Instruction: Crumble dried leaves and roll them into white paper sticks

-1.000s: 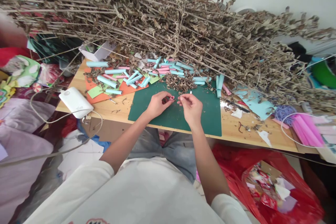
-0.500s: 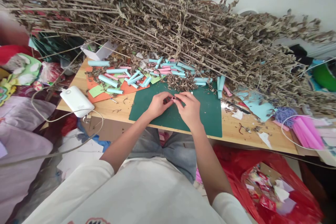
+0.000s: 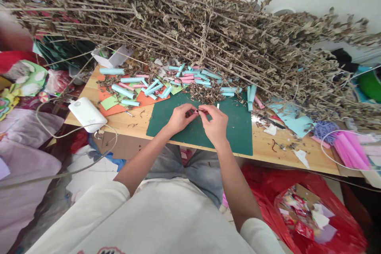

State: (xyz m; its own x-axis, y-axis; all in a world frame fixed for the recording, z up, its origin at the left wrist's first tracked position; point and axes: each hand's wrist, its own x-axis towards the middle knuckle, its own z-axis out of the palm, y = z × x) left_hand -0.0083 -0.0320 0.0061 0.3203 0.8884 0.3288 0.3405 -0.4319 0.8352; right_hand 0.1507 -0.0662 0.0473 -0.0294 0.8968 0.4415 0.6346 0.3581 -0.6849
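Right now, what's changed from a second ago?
The right hand has moved left: its fingertips, apart from the left hand before, are now right at the small roll. Whether they hold anything is too small to tell. Nothing visibly let go. Unchanged: the left hand's grip on that roll, blue paper rolls, green mat, white device.

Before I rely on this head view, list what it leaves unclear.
In the head view:
Small piece between left hand and right hand: mostly hidden by them.
White device: marking too small to read.
Shirt print: cut off by bottom edge.
Green object: cut off by right edge.
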